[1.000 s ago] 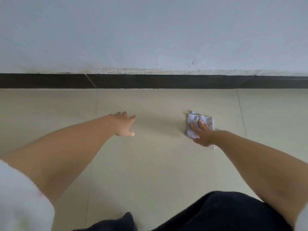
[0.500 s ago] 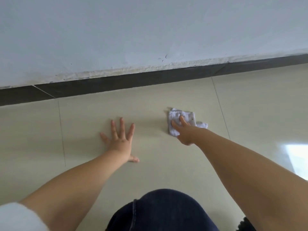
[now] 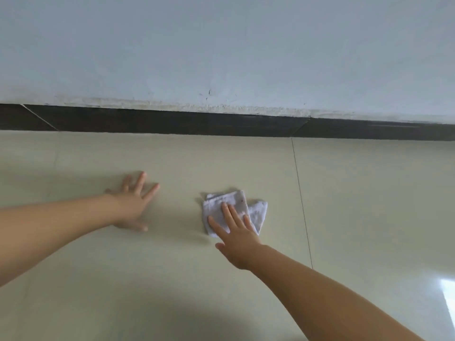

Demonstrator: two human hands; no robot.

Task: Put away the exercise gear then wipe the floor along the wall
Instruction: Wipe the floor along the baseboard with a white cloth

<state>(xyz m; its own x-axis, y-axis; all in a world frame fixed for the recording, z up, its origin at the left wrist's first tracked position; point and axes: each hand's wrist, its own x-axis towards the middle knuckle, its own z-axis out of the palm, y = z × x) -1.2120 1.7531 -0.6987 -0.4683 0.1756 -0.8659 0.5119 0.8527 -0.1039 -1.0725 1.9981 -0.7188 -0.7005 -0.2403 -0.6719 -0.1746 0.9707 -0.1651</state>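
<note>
cloth pinned flat under right hand, short of the skirting

a person's right hand (image 3: 237, 238) presses a folded pale grey cloth (image 3: 257, 212) onto the beige floor tile (image 3: 172, 279), fingers (image 3: 227, 215) straight and slightly spread over its near half, pointing toward 11 o'clock. nothing is pinched or curled round; the cloth is held by downward pressure alone. the free part of the cloth lies beyond the fingertips toward 12 and 1 o'clock, its long axis running roughly 9 to 3, near parallel to the dark skirting board (image 3: 197, 124) at the foot of the white wall (image 3: 221, 45). a strip of bare tile lies between cloth and skirting. the left hand (image 3: 131, 204) is planted flat on the tile at 9 o'clock from the cloth, well apart from it, fingers splayed wide, seemingly as a brace. a tile joint (image 3: 301, 205) runs just beside the cloth at 3 o'clock. the right hand is the working one; the wipe looks under way, and reaching the wall edge would mean pushing toward 12 o'clock. no exercise gear is in view.
</note>
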